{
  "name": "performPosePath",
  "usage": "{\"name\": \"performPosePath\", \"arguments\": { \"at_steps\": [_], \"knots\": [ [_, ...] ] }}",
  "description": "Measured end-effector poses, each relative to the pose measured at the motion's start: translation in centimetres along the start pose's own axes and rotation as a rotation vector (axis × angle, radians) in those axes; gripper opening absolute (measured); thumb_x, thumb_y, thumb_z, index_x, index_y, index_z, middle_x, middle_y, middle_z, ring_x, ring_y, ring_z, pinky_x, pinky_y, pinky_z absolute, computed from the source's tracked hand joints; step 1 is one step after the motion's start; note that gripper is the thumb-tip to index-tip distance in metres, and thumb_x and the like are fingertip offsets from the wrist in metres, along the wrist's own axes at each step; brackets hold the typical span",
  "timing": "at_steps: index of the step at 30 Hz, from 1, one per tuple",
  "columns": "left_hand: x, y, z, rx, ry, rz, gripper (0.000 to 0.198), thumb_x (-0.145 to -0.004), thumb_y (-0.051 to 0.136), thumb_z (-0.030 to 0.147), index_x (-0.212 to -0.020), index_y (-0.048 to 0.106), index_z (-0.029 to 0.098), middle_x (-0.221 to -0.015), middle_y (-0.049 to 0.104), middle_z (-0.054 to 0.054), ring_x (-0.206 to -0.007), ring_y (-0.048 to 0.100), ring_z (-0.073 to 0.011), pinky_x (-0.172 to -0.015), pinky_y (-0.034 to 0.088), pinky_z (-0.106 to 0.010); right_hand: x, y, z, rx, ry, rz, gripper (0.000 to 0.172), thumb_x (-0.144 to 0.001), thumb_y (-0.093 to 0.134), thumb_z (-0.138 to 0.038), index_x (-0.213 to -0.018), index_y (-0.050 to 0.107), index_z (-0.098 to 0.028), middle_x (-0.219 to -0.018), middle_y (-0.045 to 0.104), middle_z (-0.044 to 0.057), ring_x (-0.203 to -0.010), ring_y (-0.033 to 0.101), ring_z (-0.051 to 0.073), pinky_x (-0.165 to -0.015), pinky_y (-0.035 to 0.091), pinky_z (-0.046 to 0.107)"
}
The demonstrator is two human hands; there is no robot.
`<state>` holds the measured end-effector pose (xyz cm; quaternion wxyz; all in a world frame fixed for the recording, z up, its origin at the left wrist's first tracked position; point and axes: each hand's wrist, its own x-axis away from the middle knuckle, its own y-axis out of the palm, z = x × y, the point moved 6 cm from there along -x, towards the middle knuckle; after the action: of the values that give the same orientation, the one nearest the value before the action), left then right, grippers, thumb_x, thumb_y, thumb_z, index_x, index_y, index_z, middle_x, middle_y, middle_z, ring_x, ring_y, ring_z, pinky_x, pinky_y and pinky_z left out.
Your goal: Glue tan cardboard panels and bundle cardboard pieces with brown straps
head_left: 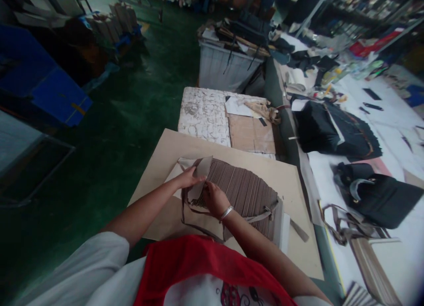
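My left hand [190, 178] grips a flat taupe panel [204, 167] at the left end of a long row of brown panels [240, 180] standing on edge. My right hand [215, 199], with a silver bracelet at the wrist, is closed at the panel's lower edge. Its fingertips are pinched together, and what they hold is too small to make out. Long taupe straps [198, 213] hang in loops below the left hand and lie over the near side of the row. The row rests on a tan board [155, 164].
A white block-like stand [203, 111] with cardboard is beyond the board. Behind it stands a grey bin [228, 63] full of dark pieces. The white table [394, 120] at right bears black bags [387, 195], stacked black pieces [334, 129] and straps. Green floor [132, 103] lies left.
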<state>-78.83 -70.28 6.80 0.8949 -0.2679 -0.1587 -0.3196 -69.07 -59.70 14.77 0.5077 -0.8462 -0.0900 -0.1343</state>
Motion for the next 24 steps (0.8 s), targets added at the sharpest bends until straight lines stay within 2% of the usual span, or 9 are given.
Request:
{"name": "performPosePath", "arguments": {
  "at_steps": [2, 5, 9, 12, 14, 16, 18, 21, 24],
  "knots": [
    [-0.2, 0.0, 1.3, -0.008, -0.019, -0.047, 0.079, -0.058, 0.066, 0.061, -0.117, 0.054, 0.010, -0.127, 0.052, -0.018, -0.122, 0.044, -0.0331, -0.099, 0.035, -0.035, -0.1, 0.6, -0.4, 0.059, 0.012, -0.035, 0.025, -0.087, 0.042, -0.019, -0.109, 0.051, -0.013, -0.100, 0.059, 0.011, -0.084, 0.060, 0.018, -0.073, 0.046, 0.027],
    [-0.3, -0.3, 2.7, 0.045, -0.066, -0.159, 0.063, -0.063, 0.063, 0.057, -0.108, 0.059, 0.013, -0.111, 0.063, -0.013, -0.108, 0.055, -0.0301, -0.084, 0.045, -0.032, -0.1, 1.3, -1.9, 0.165, -0.019, -0.037, 0.030, -0.087, 0.046, -0.030, -0.112, 0.049, -0.014, -0.103, 0.055, 0.012, -0.086, 0.059, 0.020, -0.072, 0.047, 0.029],
    [0.3, -0.8, 2.5, 0.209, -0.171, -0.300, 0.051, -0.070, 0.054, 0.046, -0.114, 0.054, 0.020, -0.100, 0.066, -0.005, -0.090, 0.062, -0.0230, -0.064, 0.048, -0.028, -0.3, 1.8, -4.2, 0.249, -0.150, -0.058, 0.033, -0.088, 0.045, -0.036, -0.111, 0.052, -0.013, -0.103, 0.056, 0.013, -0.089, 0.057, 0.022, -0.073, 0.047, 0.031],
    [0.7, -1.6, 0.8, 0.245, -0.159, -0.255, 0.047, -0.073, 0.046, 0.036, -0.119, 0.051, 0.025, -0.097, 0.065, 0.000, -0.087, 0.061, -0.0199, -0.059, 0.048, -0.026, -0.4, 1.9, -4.4, 0.269, -0.235, -0.088, 0.025, -0.089, 0.043, -0.030, -0.103, 0.056, -0.014, -0.097, 0.058, 0.010, -0.086, 0.057, 0.021, -0.073, 0.046, 0.030],
    [0.7, -2.3, -0.4, 0.147, -0.097, -0.172, 0.040, -0.074, 0.042, 0.033, -0.111, 0.057, 0.023, -0.093, 0.065, -0.001, -0.086, 0.061, -0.0200, -0.063, 0.049, -0.028, -0.6, 1.7, -3.6, 0.259, -0.248, -0.102, 0.024, -0.091, 0.039, -0.027, -0.100, 0.058, -0.016, -0.094, 0.059, 0.009, -0.083, 0.057, 0.019, -0.072, 0.045, 0.028],
    [0.6, -2.8, -1.2, 0.031, -0.036, -0.092, 0.033, -0.074, 0.041, 0.030, -0.095, 0.063, 0.019, -0.090, 0.066, -0.003, -0.089, 0.060, -0.0215, -0.072, 0.049, -0.031, -1.3, 1.0, -2.2, 0.239, -0.209, -0.072, 0.027, -0.093, 0.035, -0.026, -0.101, 0.059, -0.018, -0.093, 0.060, 0.009, -0.081, 0.057, 0.017, -0.071, 0.043, 0.026],
    [0.6, -2.8, -1.6, -0.029, -0.007, -0.053, 0.028, -0.073, 0.043, 0.027, -0.087, 0.064, 0.016, -0.090, 0.066, -0.005, -0.093, 0.058, -0.0230, -0.081, 0.046, -0.032, -2.5, -0.3, -0.7, 0.233, -0.140, 0.019, 0.030, -0.093, 0.032, -0.025, -0.104, 0.059, -0.018, -0.097, 0.060, 0.009, -0.086, 0.056, 0.018, -0.075, 0.042, 0.027],
    [0.5, -2.1, -1.5, -0.060, 0.005, -0.059, 0.031, -0.071, 0.047, 0.026, -0.095, 0.064, 0.016, -0.095, 0.067, -0.007, -0.096, 0.058, -0.0249, -0.086, 0.043, -0.033, -5.2, -2.5, 1.2, 0.261, -0.036, 0.156, 0.031, -0.091, 0.036, -0.025, -0.114, 0.056, -0.019, -0.113, 0.056, 0.011, -0.102, 0.050, 0.022, -0.086, 0.039, 0.033],
    [0.4, -1.8, -1.1, -0.085, 0.011, -0.057, 0.036, -0.072, 0.054, 0.034, -0.101, 0.063, 0.016, -0.099, 0.067, -0.009, -0.096, 0.059, -0.0267, -0.085, 0.043, -0.033, -8.6, -3.3, 2.4, 0.290, 0.038, 0.065, 0.035, -0.087, 0.043, -0.028, -0.119, 0.055, -0.020, -0.123, 0.052, 0.012, -0.110, 0.047, 0.025, -0.092, 0.036, 0.037]
  ]
}}
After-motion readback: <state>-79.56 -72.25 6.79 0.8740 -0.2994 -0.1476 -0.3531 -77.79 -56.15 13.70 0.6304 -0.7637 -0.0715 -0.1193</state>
